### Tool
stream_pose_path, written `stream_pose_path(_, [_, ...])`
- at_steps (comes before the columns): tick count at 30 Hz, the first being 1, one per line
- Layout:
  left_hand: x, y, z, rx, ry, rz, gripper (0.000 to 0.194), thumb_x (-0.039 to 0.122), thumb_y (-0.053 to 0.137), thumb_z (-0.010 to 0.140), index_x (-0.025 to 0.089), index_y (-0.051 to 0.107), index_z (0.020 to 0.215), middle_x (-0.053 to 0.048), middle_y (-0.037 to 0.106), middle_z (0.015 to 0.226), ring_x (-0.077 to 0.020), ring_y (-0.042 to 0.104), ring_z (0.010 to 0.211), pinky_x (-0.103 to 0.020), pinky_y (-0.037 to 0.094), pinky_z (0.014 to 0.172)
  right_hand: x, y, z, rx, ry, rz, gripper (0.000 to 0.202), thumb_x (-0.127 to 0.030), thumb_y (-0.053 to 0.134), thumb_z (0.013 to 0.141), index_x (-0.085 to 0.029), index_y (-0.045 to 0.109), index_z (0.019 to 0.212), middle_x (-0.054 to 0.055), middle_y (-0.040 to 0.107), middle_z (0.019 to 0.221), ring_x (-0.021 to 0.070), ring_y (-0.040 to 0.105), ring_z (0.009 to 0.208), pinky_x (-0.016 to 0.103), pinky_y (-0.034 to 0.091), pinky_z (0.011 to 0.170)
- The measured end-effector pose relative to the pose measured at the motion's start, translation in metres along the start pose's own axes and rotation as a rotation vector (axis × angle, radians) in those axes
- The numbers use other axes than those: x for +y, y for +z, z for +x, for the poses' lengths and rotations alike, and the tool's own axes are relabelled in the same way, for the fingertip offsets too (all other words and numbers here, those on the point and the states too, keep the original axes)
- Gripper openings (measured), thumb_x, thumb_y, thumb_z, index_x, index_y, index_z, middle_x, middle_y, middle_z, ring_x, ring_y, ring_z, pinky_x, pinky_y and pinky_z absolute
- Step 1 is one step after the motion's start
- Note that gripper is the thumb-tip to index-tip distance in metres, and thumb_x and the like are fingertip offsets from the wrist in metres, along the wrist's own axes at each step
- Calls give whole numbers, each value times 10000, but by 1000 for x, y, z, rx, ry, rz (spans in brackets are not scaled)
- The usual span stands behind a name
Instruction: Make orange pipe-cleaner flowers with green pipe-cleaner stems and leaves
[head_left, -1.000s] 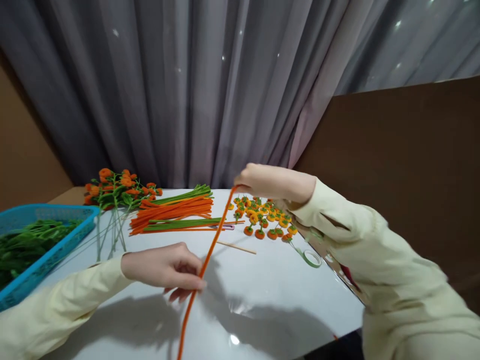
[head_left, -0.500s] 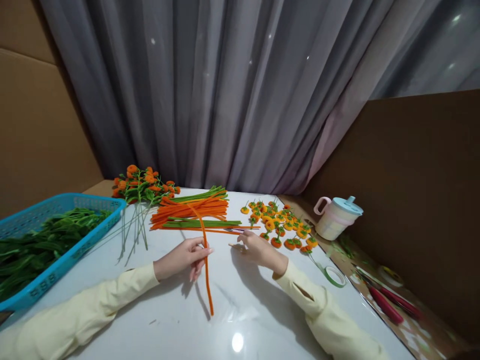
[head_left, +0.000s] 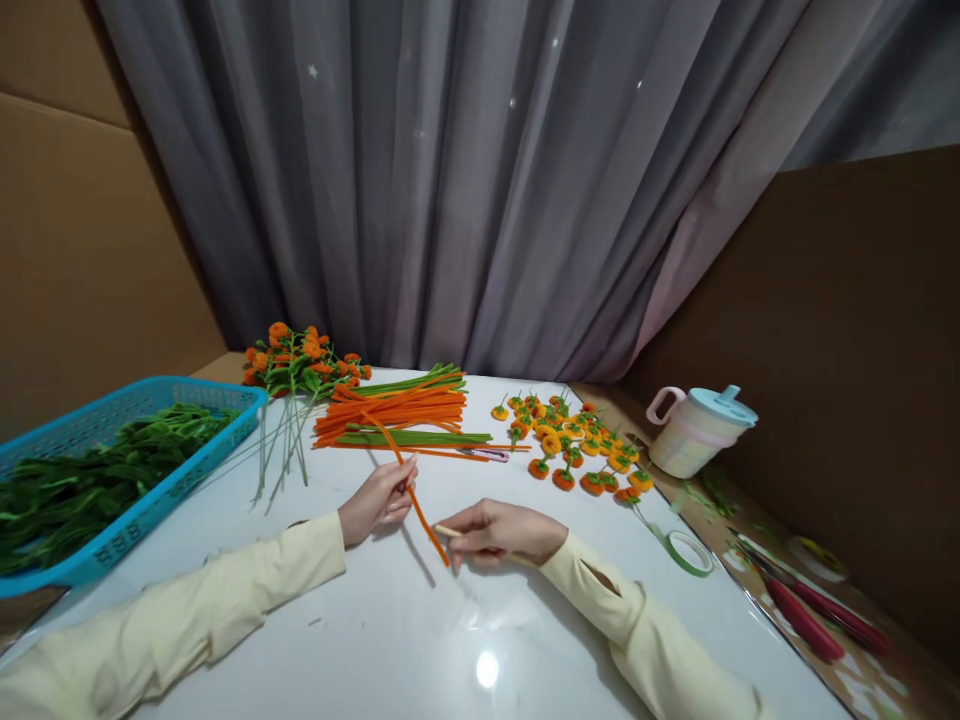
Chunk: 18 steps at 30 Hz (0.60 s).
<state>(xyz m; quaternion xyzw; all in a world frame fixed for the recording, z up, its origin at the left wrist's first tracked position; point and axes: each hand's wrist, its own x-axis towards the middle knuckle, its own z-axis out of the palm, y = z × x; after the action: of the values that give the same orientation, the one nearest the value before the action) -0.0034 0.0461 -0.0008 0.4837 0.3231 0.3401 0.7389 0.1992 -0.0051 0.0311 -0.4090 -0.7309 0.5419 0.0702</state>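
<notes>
An orange strip (head_left: pixel 422 515) is pinched in the closed fingers of the left hand (head_left: pixel 379 503), above the desk (head_left: pixel 360 650). A thin wooden stick (head_left: pixel 449 532) is gripped between thumb and fingers of the right hand (head_left: pixel 510 530), its tip just beside the strip; whether they are touching cannot be told. The space beyond the hands is taken up by orange stems (head_left: pixel 412 408) and flower heads (head_left: pixel 551 442). The left is hemmed in by a blue basket (head_left: pixel 161 500), the right by a tape roll (head_left: pixel 690 553), a lidded cup (head_left: pixel 701 435) and red-handled pliers (head_left: pixel 806 615).
</notes>
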Motion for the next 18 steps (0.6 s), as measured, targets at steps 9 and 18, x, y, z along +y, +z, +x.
stream_pose_path(9, [-1,3,-2,-6,13,89,480,613,539,740,193,334,633,130,233,428,-18,146,318,-131,116,295,1,17,4,-179,106,530,415,-457,665,735,-59,660,853,-46,473,544,3,237,391,177,134,345])
stream_pose_path(18, [-6,9,-19,-325,101,553,314,397,693,693,127,534,665,59,464,414,-48,368,376,-156,258,382,1,20,3,-96,74,506,360,-406,682,721,-76,680,863,-51,504,538,-5,234,356,182,117,325])
